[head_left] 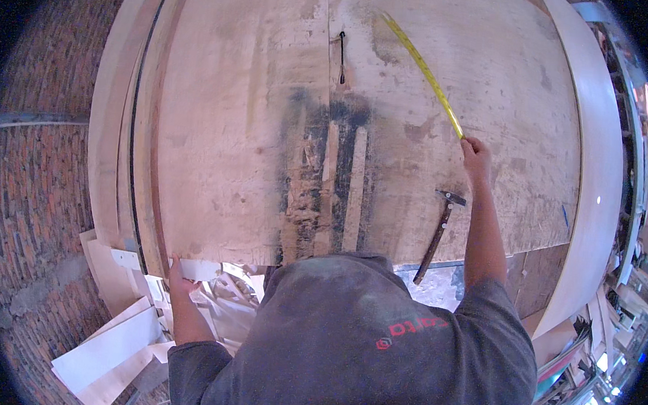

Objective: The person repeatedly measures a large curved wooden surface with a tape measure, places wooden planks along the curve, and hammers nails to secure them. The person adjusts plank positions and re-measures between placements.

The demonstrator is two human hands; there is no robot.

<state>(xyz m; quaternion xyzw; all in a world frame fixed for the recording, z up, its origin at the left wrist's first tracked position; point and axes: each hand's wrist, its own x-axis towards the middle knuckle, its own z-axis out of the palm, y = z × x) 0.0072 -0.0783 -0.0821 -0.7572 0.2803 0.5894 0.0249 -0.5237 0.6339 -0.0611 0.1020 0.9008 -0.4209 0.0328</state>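
Observation:
A yellow tape measure (427,74) runs out from my right hand (476,158), which is closed around its near end. Its blade slants away to the far left above the plywood tabletop (227,145); no case shows. At the near left corner, my left hand (181,279) grips the near end of a long wooden strip (161,226). Some of its fingers are hidden below the edge. A hammer (435,235) with a dark handle lies to the left of my right forearm, its head pointing away from me.
A thin black tool (342,57) lies far along the table's middle. Dark, worn slots (329,180) cut the near centre. Offcut sheets (111,342) are heaped at the lower left, beside a brick wall (34,207). A pale curved panel (601,167) borders the right side.

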